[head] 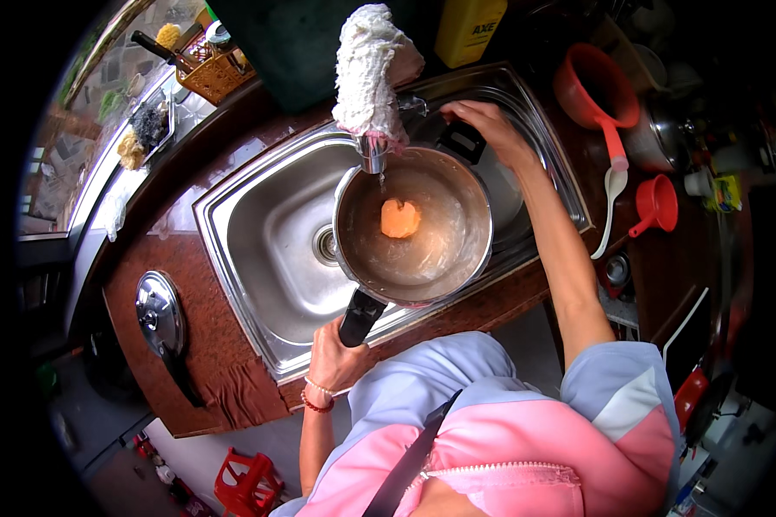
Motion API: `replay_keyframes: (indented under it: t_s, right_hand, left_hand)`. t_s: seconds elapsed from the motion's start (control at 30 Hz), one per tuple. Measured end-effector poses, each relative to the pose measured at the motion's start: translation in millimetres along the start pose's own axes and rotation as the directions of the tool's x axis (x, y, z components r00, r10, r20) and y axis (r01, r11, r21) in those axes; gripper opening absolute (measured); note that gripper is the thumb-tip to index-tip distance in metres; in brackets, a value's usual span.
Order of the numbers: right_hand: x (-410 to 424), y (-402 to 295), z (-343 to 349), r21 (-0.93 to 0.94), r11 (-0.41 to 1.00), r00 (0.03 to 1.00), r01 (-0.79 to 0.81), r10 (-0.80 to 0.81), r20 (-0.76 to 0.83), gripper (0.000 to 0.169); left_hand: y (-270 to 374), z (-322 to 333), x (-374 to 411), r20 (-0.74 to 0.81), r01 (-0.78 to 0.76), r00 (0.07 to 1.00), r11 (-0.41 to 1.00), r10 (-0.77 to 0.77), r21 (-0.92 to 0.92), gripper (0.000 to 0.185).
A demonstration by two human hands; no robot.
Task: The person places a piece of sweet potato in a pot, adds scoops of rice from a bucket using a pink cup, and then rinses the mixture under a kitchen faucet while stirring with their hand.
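My left hand (pixel 338 354) is closed around the black long handle (pixel 361 316) of a metal pressure cooker pot (pixel 485 239). The pot sits over the inner edge of a stainless steel sink (pixel 271 226). A notched orange piece of food (pixel 399 218) lies inside, in cloudy water. From the tap spout (pixel 372 155), wrapped above in a white cloth (pixel 370 71), a thin trickle drops into the pot. Beside the tap's small lever (pixel 414 105), my right hand (pixel 491 126) reaches over the pot's short black side handle (pixel 460 142); its fingertips are partly hidden.
A pressure cooker lid (pixel 161 310) and a brown cloth (pixel 246 391) lie on the left counter. Red dippers (pixel 596 87) and a white spoon (pixel 611 207) are at right. Behind the sink stand a yellow bottle (pixel 471 29) and a utensil basket (pixel 216 74).
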State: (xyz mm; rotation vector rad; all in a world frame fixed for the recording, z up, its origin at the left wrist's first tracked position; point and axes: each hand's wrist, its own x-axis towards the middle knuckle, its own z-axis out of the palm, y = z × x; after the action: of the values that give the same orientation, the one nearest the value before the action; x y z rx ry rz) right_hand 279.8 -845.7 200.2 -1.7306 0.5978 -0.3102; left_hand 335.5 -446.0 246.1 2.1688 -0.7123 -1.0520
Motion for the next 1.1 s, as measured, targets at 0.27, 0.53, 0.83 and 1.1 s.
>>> replay_keyframes:
  t_s: [0.27, 0.53, 0.83, 1.1]
  right_hand:
    - [-35, 29, 37, 0.947, 0.289, 0.987, -0.140, -0.037, 0.157, 0.049]
    - [-85, 23, 71, 0.956, 0.291, 0.988, 0.029, 0.137, -0.072, 0.025]
    - [-92, -52, 83, 0.878, 0.478, 0.989, -0.040, 0.146, -0.034, 0.025]
    - [-104, -48, 57, 0.739, 0.671, 0.971, -0.064, 0.212, -0.109, 0.025]
  left_hand:
    - [9, -3, -3, -0.057, -0.021, 0.998, 0.999, 0.024, 0.048, 0.022]
    - [-5, -38, -42, -0.056, -0.093, 0.991, 0.919, 0.124, 0.383, 0.029]
    - [-46, -47, -40, -0.058, -0.157, 0.984, 0.972, 0.169, 0.173, 0.026]
    - [-47, -7, -32, 0.035, -0.144, 0.988, 0.982, 0.149, -0.120, 0.027]
